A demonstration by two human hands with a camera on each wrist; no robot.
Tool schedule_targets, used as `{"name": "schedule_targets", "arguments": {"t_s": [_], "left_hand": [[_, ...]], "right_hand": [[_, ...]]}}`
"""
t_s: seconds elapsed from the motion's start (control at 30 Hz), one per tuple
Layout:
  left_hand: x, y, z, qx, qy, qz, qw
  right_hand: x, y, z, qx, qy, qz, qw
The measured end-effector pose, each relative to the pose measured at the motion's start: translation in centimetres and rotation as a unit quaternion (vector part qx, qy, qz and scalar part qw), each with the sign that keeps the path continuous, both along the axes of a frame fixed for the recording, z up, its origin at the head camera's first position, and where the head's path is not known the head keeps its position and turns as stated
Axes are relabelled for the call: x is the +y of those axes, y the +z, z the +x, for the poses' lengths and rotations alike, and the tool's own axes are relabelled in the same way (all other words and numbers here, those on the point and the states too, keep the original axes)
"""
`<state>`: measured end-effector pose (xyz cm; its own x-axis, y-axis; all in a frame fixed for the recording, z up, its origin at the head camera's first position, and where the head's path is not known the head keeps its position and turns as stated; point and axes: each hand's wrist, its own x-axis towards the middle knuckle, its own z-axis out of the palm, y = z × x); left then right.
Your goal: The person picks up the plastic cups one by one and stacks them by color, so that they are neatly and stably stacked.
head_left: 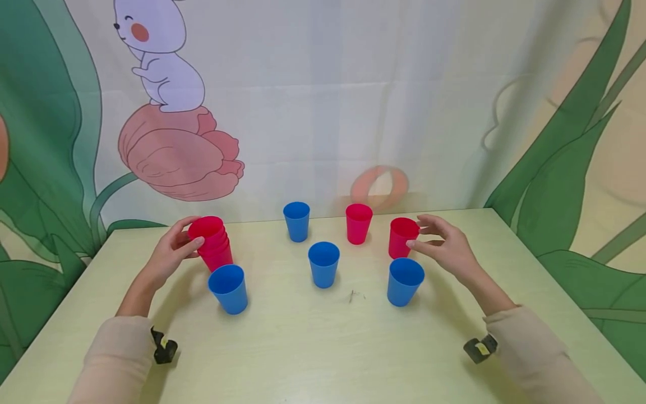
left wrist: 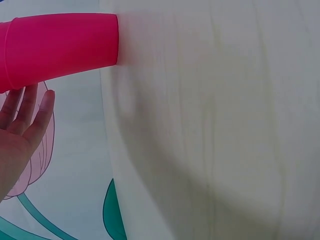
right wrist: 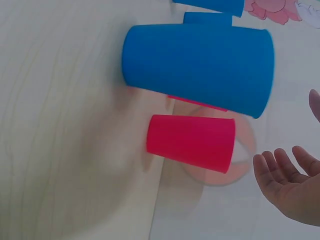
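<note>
At the left of the table, my left hand (head_left: 169,253) grips a stack of nested red cups (head_left: 218,253) near its top, with the thumb on the near side. The left wrist view shows the fingers (left wrist: 46,102) against the side of that stack (left wrist: 65,47). On the right, my right hand (head_left: 451,249) is beside a single upright red cup (head_left: 400,241), thumb and fingers spread. A gap separates the right hand (right wrist: 292,185) from this red cup (right wrist: 192,142) in the right wrist view. One blue cup (head_left: 230,292) stands just in front of the stack.
Another blue cup (head_left: 404,285) stands before the right red cup. Two more blue cups, one central (head_left: 324,268) and one farther back (head_left: 296,223), are upright, as is a red cup (head_left: 359,225) at the back. A printed curtain (head_left: 303,112) hangs behind the table (head_left: 303,348).
</note>
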<state>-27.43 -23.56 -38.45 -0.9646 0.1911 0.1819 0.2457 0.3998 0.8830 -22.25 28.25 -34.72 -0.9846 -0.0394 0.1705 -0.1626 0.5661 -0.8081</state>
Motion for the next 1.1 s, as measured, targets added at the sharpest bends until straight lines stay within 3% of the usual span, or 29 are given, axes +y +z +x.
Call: {"name": "schedule_targets", "arguments": {"t_s": [0.57,0.67,0.8,0.9,1.0,1.1], "left_hand": [[0.0,-0.2,-0.3,-0.005,-0.001,0.014,0.9999],[0.0,-0.1,-0.2,-0.009,0.002,0.016,0.9998],[0.1,0.0,0.0,-0.012,0.001,0.021,0.9997],[0.0,0.0,0.0,-0.013,-0.001,0.023,0.9997],[-0.1,-0.1,0.0,-0.011,0.001,0.022,0.9997],[-0.2,-0.2,-0.1,-0.010,0.003,0.021,0.9997]], "right_hand": [[1.5,-3.4,-4.2,-0.038,-0.049,0.057,0.9964],[2.5,-6.1,-6.2,-0.037,-0.069,0.066,0.9948],[5.0,-11.1,-9.8,-0.028,-0.096,0.076,0.9921],[6.0,-13.3,-11.4,-0.023,-0.092,0.068,0.9932],[5.4,-12.5,-10.8,-0.029,-0.085,0.053,0.9945],[3.4,-9.1,-8.3,-0.054,-0.076,0.046,0.9946]]}}
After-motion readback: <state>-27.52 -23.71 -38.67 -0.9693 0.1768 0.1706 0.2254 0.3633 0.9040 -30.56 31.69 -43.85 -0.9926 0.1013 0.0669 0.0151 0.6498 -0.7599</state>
